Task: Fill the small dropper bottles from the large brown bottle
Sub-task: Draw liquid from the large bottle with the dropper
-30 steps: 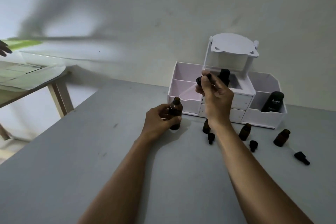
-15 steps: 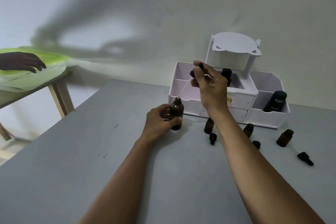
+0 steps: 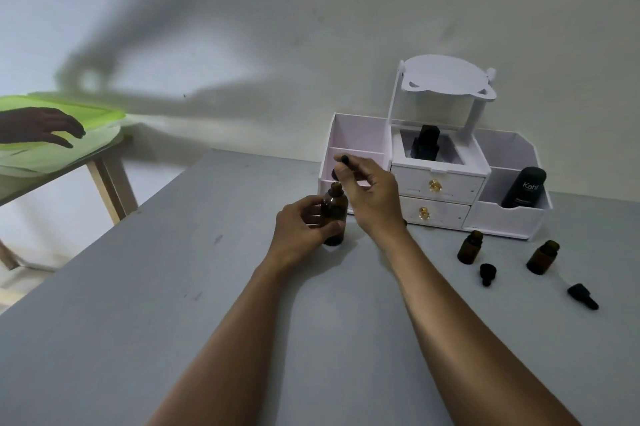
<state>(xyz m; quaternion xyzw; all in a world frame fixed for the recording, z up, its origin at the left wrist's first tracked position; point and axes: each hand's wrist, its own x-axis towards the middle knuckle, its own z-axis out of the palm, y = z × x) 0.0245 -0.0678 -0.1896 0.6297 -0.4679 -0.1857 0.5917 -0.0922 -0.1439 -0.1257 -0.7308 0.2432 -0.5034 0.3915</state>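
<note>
From the head view, the left hand (image 3: 304, 230) is wrapping the large brown bottle (image 3: 334, 214) upright on the tabletop (image 3: 173, 304), steadying its open neck. The right hand (image 3: 372, 192) is pinching a dropper (image 3: 343, 164) just above it, seemingly to draw liquid. Two small bottles (image 3: 470, 247) are standing uncapped at three o'clock, waiting.

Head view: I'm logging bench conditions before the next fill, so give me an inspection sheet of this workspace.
Surface: grey table, faint scuffs, no spill seen.
Job's things: large brown bottle upright, uncapped; two small bottles open; loose dropper caps beside them.
Clutter: white organiser holding a black Kahf container.
Grips: left hand holds the large bottle; right hand pinches a dropper above its neck.
Cables: nothing seen.
Surroundings: another person's hand on a side table.
</note>
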